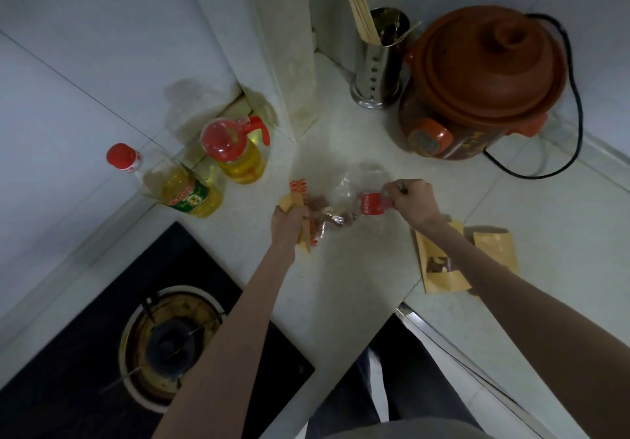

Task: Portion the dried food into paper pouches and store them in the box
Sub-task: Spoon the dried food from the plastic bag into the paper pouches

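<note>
Pouch (290, 202) sits pinched in the left hand (288, 222) at nine o'clock of the clear food bag (341, 206); the right hand (410, 200) grips the bag's red end at three o'clock, bag lying crosswise on the bench (341, 268).

Brown clay pot (484, 77), yellow oil bottles (238, 155), tan pouches (443, 278).
</note>
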{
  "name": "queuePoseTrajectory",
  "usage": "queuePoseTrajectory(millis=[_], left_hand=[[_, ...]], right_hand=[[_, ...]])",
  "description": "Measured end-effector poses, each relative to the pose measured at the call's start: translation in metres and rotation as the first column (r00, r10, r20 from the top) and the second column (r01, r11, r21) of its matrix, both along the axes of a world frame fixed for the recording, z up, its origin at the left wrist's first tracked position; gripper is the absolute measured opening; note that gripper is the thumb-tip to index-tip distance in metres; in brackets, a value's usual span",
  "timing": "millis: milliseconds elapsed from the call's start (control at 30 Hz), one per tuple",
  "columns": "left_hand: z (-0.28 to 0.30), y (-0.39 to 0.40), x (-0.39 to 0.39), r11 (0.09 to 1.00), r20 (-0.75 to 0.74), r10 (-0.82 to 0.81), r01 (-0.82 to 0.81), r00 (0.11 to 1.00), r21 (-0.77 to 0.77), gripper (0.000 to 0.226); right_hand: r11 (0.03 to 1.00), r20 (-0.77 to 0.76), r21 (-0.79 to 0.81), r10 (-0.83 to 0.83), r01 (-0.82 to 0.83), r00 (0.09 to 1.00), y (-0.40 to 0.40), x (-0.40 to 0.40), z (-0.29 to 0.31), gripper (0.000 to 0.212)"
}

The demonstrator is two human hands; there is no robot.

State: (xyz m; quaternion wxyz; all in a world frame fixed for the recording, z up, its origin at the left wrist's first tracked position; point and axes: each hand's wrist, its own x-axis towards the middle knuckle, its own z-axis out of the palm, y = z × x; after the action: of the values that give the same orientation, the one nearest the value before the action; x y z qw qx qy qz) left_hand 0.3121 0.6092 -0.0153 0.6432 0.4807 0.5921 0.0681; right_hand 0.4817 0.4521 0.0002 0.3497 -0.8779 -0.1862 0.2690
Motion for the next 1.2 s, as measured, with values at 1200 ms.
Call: queuePoseTrajectory(millis=[1200], left_hand=[[-0.043,-0.019,-0.015,0.999,0.383,-0.033,0.022,0.923,0.034,0.019]], right_hand=[[0.929,0.086,-0.225,0.321,-0.296,0.943,0.026,-0.019,-0.021,0.025]])
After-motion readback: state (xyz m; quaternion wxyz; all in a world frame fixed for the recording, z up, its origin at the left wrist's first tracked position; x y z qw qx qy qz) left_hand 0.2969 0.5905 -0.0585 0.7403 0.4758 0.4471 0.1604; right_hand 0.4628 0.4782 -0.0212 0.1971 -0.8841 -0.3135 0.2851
